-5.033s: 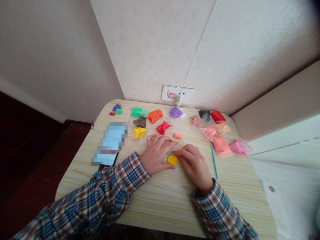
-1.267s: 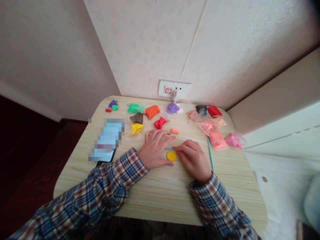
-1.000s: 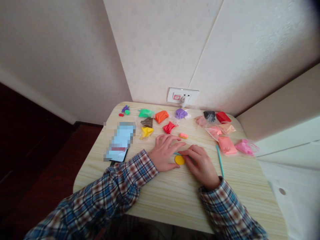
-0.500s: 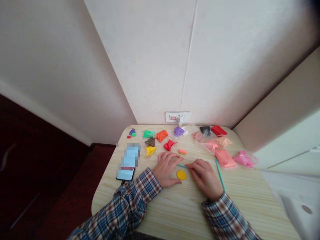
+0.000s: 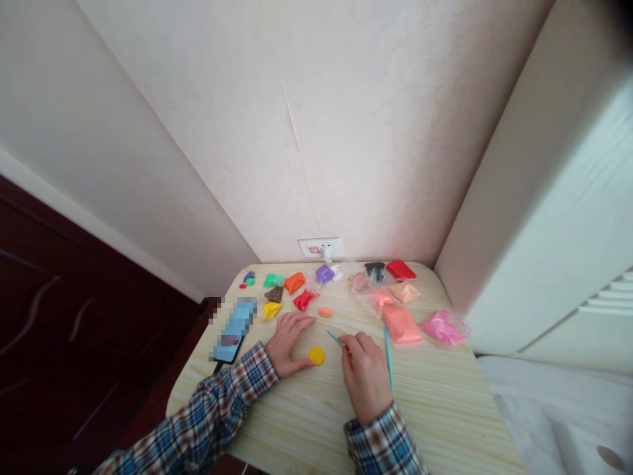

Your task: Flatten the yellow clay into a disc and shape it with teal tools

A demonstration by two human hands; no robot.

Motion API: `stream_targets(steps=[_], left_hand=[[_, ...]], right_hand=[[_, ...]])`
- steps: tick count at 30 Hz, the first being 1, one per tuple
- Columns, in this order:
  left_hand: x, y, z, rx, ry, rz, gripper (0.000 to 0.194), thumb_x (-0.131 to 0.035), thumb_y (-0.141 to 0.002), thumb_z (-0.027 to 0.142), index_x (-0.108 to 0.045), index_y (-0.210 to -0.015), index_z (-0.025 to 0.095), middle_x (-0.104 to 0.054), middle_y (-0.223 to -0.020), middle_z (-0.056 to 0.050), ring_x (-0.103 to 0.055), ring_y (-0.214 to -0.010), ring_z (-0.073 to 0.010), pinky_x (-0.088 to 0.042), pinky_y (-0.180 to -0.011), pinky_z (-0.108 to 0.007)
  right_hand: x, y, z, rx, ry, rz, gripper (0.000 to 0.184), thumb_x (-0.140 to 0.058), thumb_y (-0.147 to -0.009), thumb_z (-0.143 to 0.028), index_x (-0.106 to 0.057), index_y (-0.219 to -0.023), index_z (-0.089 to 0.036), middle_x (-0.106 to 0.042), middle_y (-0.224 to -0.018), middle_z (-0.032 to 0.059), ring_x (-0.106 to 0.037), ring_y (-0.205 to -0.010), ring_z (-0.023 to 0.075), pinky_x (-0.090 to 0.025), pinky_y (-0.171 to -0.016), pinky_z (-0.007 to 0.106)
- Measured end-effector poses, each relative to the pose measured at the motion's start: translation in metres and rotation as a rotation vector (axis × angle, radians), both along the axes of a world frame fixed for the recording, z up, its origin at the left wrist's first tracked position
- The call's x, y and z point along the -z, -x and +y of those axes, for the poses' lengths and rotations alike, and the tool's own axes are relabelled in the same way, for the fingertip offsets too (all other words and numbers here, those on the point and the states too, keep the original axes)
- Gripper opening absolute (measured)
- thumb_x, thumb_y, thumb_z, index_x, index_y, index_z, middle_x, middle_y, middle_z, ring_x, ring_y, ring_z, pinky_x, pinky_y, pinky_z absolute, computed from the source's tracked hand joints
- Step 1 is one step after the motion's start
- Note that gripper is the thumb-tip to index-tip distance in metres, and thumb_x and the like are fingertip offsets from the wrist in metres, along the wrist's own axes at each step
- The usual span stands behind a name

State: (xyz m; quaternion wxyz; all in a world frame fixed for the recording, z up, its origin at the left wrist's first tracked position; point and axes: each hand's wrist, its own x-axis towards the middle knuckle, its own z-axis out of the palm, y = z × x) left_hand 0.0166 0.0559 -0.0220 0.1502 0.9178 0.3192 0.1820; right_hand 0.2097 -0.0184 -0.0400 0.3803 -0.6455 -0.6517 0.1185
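A flat yellow clay disc (image 5: 317, 356) lies on the wooden table between my hands. My left hand (image 5: 288, 344) rests at the disc's left, thumb and fingers spread apart, the thumb tip close to or touching its edge. In my right hand (image 5: 363, 369) is a thin teal modelling tool (image 5: 333, 337), pinched between thumb and fingers, its pointed end aimed up and left above the disc. Beside that hand, on the right, a second teal stick (image 5: 388, 359) lies on the table. Beyond the disc sits a small pink-and-yellow clay piece (image 5: 325, 312).
Bagged clay, including yellow (image 5: 271, 310), red (image 5: 303, 300), orange (image 5: 295, 282) and coral (image 5: 402, 325), lines the table's back and right. A phone (image 5: 234, 332) lies at the left. Tiny clay fruits (image 5: 248, 278) sit in the far left corner. Behind is a wall socket (image 5: 320, 248).
The camera view has turned, so the table appears shifted left. My right hand has lifted the teal tool's tip, which now angles up-left, away from the disc. My left hand stays spread beside the disc.
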Motion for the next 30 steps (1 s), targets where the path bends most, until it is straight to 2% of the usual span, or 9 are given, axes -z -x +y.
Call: stream_targets(steps=[4,8,11,14,17,23,25,30], left_hand=[[0.0,0.003,-0.002,-0.057,-0.018,-0.022,0.069,-0.041,-0.079,0.065,-0.036,-0.129,0.017,-0.048,-0.116,-0.012,-0.043,-0.108,-0.0294,-0.032,-0.095,-0.047],[0.002,0.013,-0.016,-0.187,-0.056,-0.064,0.051,-0.038,-0.087,0.048,-0.031,-0.128,0.016,-0.047,-0.117,-0.013,-0.041,-0.111,-0.0294,-0.029,-0.096,-0.048],[0.005,0.018,-0.033,-0.247,-0.068,-0.071,0.043,-0.037,-0.088,0.039,-0.035,-0.125,0.017,-0.046,-0.119,-0.012,-0.041,-0.112,-0.0282,-0.029,-0.096,-0.046],[0.008,0.018,-0.045,-0.248,-0.069,-0.048,0.043,-0.043,-0.085,0.039,-0.04,-0.123,0.019,-0.047,-0.121,-0.011,-0.04,-0.114,-0.0276,-0.028,-0.097,-0.045],[0.012,0.017,-0.049,-0.233,-0.061,-0.017,0.051,-0.051,-0.081,0.043,-0.04,-0.126,0.02,-0.045,-0.125,-0.01,-0.038,-0.116,-0.0283,-0.026,-0.098,-0.045],[0.015,0.009,-0.042,-0.194,-0.03,0.006,0.071,-0.069,-0.069,0.047,-0.039,-0.129,0.022,-0.044,-0.127,-0.011,-0.037,-0.116,-0.03,-0.027,-0.095,-0.048],[0.013,0.003,-0.039,-0.175,-0.017,-0.004,0.068,-0.073,-0.066,0.044,-0.045,-0.124,0.025,-0.046,-0.125,-0.009,-0.038,-0.115,-0.0294,-0.028,-0.094,-0.049],[0.01,-0.009,-0.031,-0.157,0.017,-0.068,0.041,-0.075,-0.068,0.036,-0.06,-0.106,0.03,-0.051,-0.118,-0.003,-0.04,-0.113,-0.027,-0.025,-0.095,-0.048]], right_hand=[[0.009,0.004,-0.003,0.029,-0.016,0.031,0.021,-0.042,-0.083,-0.009,-0.059,-0.09,-0.018,-0.057,-0.079,0.0047,-0.053,-0.075,0.019,-0.04,-0.069,0.03],[0.018,0.005,-0.007,-0.004,-0.033,0.028,0.019,-0.041,-0.083,-0.011,-0.058,-0.09,-0.018,-0.058,-0.079,0.0046,-0.054,-0.073,0.018,-0.04,-0.067,0.03],[0.021,0.005,-0.008,-0.01,-0.051,0.002,0.021,-0.041,-0.083,-0.012,-0.058,-0.093,-0.018,-0.06,-0.079,0.0038,-0.056,-0.076,0.0182,-0.038,-0.074,0.033],[0.022,0.006,-0.008,0.065,-0.072,-0.085,0.024,-0.039,-0.084,-0.012,-0.058,-0.096,-0.021,-0.062,-0.081,0.0021,-0.058,-0.081,0.0182,-0.03,-0.086,0.04],[0.023,0.006,-0.005,0.129,-0.068,-0.187,0.027,-0.037,-0.084,-0.012,-0.058,-0.098,-0.022,-0.063,-0.084,0.0019,-0.059,-0.085,0.0187,-0.024,-0.091,0.044],[0.027,0.004,0.0,0.174,-0.086,-0.242,0.031,-0.04,-0.081,-0.011,-0.054,-0.106,-0.023,-0.063,-0.091,0.003,-0.058,-0.089,0.0185,-0.029,-0.085,0.039],[0.029,0.003,0.0,0.166,-0.091,-0.257,0.032,-0.041,-0.079,-0.011,-0.053,-0.106,-0.024,-0.063,-0.092,0.0024,-0.058,-0.089,0.0179,-0.03,-0.084,0.037],[0.031,-0.001,0.0,0.126,-0.088,-0.273,0.029,-0.04,-0.081,-0.015,-0.053,-0.105,-0.023,-0.062,-0.093,0.0027,-0.058,-0.088,0.0175,-0.031,-0.082,0.037]])
